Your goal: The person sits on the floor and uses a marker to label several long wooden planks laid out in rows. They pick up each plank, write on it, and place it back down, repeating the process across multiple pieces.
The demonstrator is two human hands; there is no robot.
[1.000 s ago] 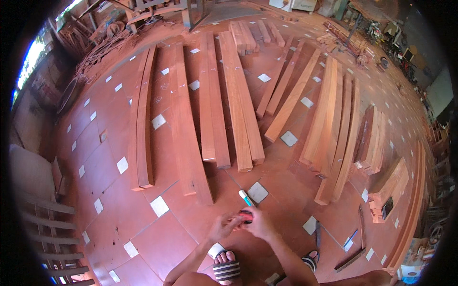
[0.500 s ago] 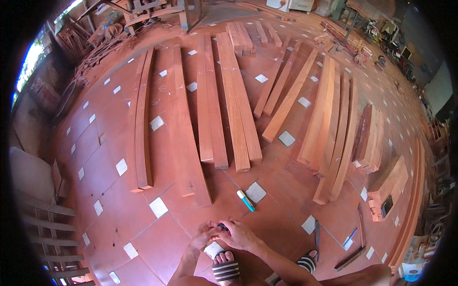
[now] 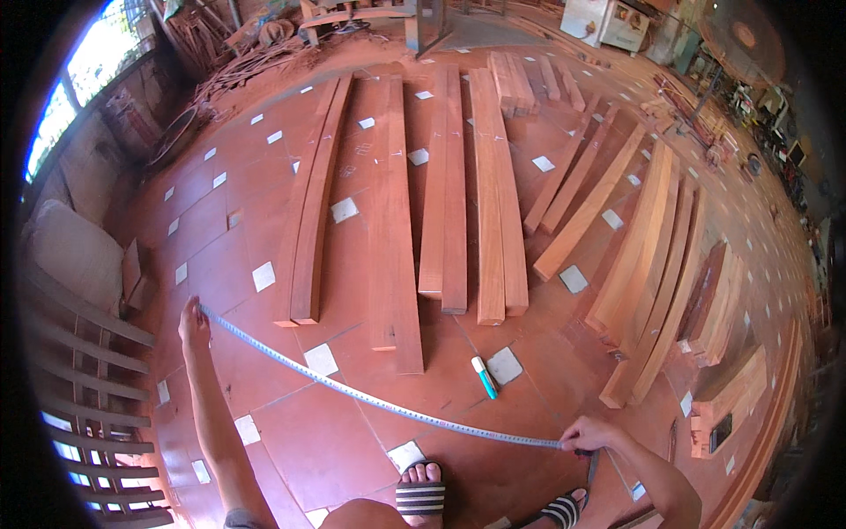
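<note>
My left hand point(image 3: 194, 326) is closed on the free end of a tape measure, out at the left over the tiled floor. From there the pale blade point(image 3: 445, 425) runs down to the right in a sagging curve. My right hand point(image 3: 593, 434) grips the tape measure's dark case point(image 3: 582, 453), mostly covered by the fingers, near my right foot. Beyond the blade lies a teal marker with a white cap point(image 3: 485, 377), beside a white tile inset. Long reddish wooden beams point(image 3: 394, 264) are laid out ahead, pointing away from me; nearest to the blade is the left-centre group.
More beams point(image 3: 639, 238) fan out to the right, with short blocks point(image 3: 727, 397) nearer me, one carrying a dark phone-like object point(image 3: 721, 434). A slatted wooden piece point(image 3: 97, 406) stands at the left edge. My feet wear striped sandals point(image 3: 420, 499).
My hands were together in front of me around the tape measure. Now they are far apart, left hand out left, right hand to the right, with the blade drawn out between them.
</note>
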